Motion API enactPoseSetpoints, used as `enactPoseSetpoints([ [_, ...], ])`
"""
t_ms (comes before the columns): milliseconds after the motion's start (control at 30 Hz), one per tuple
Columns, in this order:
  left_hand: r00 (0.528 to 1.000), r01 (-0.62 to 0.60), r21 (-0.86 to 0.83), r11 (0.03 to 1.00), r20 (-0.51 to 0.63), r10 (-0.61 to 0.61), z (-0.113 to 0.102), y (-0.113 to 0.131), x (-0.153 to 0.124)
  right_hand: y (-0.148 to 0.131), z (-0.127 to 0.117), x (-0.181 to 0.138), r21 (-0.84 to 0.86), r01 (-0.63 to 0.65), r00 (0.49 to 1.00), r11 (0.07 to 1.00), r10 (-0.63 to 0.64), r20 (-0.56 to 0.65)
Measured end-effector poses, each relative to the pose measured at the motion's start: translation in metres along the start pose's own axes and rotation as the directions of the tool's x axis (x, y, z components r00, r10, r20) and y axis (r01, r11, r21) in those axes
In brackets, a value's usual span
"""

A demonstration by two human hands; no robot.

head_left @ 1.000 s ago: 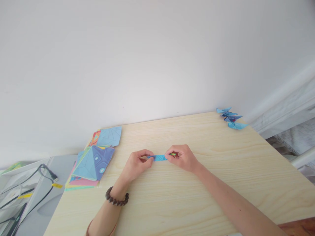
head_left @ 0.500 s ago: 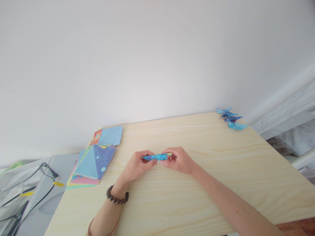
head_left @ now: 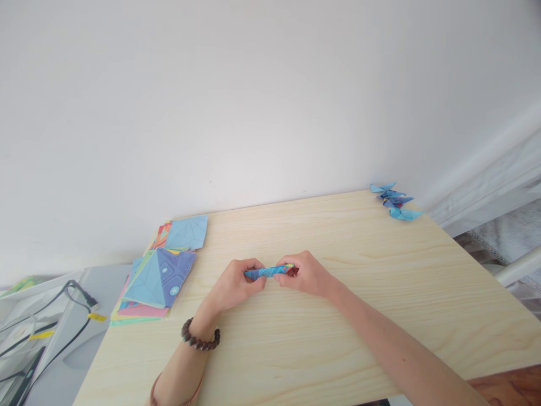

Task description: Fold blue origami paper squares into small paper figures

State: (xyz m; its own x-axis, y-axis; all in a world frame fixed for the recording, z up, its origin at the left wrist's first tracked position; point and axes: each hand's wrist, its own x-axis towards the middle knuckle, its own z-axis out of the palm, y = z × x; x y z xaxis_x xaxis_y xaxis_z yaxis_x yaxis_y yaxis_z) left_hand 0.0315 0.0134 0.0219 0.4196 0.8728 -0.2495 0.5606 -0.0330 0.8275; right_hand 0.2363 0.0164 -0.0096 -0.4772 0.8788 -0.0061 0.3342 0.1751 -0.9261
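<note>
- A narrow blue patterned paper strip (head_left: pixel 269 272) is pinched at its ends by the left hand (head_left: pixel 235 285) and right hand (head_left: pixel 305 274), just above the table (head_left: pixel 338 327).
- A paper stack (head_left: pixel 158 279) lies left; folded paper shapes (head_left: pixel 395 200) sit at the far right corner, well apart.

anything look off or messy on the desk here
Nothing damaged or spilled. The paper stack at the table's left edge is fanned askew and overhangs slightly; both hands pinch the folded strip normally.

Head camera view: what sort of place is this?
Probably a home craft desk: a pale wooden table against a bare wall, a stack of patterned paper squares, and small folded paper figures at the far corner.
</note>
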Motion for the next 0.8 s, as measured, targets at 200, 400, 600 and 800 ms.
enactPoseSetpoints([
  [200,1.000,0.005,-0.026,1.000,0.002,-0.005,-0.002,-0.003,-0.002,0.002,-0.006,-0.001,-0.029,-0.016,1.000,0.999,0.016,0.000],
  [400,0.999,0.030,-0.088,0.996,0.030,-0.027,-0.003,-0.014,-0.001,0.001,-0.013,-0.003,-0.043,-0.030,0.999,0.999,0.031,0.019],
  [600,0.999,0.039,-0.153,0.987,0.035,-0.034,-0.005,-0.017,-0.001,0.003,-0.016,-0.004,-0.024,-0.037,0.999,0.999,0.038,0.018],
  [800,1.000,-0.003,-0.188,0.982,-0.016,0.001,-0.015,-0.018,-0.005,0.006,-0.028,-0.008,0.096,-0.130,0.991,0.987,0.130,0.006],
])
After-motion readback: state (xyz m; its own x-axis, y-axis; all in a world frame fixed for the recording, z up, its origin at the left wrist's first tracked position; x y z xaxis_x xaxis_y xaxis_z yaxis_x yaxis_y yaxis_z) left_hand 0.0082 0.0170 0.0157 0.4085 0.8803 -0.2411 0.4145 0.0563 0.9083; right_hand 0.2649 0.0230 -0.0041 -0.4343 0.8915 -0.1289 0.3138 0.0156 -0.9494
